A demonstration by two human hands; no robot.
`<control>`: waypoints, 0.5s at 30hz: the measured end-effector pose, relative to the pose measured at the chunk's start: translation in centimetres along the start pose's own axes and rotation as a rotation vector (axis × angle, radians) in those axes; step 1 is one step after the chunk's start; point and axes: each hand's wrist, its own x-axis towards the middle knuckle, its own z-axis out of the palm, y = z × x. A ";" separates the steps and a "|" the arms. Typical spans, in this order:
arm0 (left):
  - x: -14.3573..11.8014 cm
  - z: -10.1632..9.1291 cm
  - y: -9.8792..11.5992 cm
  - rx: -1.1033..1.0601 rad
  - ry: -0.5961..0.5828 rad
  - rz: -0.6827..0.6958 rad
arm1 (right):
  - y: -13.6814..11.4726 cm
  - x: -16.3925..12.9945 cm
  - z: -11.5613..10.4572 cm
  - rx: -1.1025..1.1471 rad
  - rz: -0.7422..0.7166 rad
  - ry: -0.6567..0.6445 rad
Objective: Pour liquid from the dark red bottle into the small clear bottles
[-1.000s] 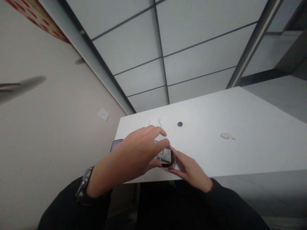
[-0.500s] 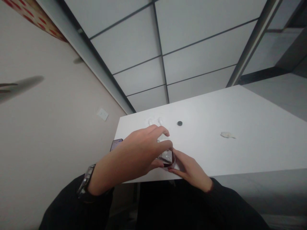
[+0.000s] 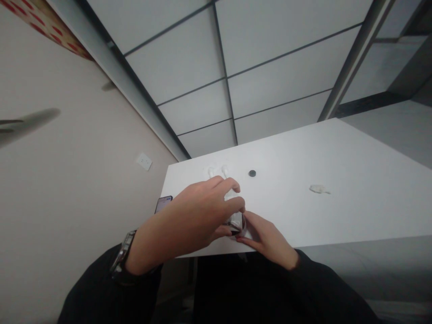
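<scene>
**Two hands close around a small clear object at the near edge of a white table**

A person in black sleeves works at the near edge of a white rectangular table, seen from a head-worn camera. The left hand, with a dark wristwatch on its wrist, reaches across from the left, its fingers curled and pinching the top of a small clear plastic object with a dark red part. The right hand lies just beside it on the table, cupped against the object's right and lower side, thumb and fingers wrapped about it. What the object is cannot be told; the hands hide most of it.

Just left of the left hand, a dark smartphone with a lit screen lies at the table's left edge. Beyond the hands, two small white plastic pieces sit near the far left corner, with a small round black disc near them to the right. Well apart, further right, lies a small crumpled white scrap. A white wall socket sits on the beige wall at left.
</scene>
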 end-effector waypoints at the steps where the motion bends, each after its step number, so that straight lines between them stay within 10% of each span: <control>1: 0.0 -0.1 0.0 0.002 -0.003 0.000 | 0.0 0.0 0.0 -0.003 -0.002 0.004; 15: 0.2 -0.2 0.0 -0.007 -0.014 -0.010 | 0.2 -0.2 -0.3 0.043 -0.049 0.158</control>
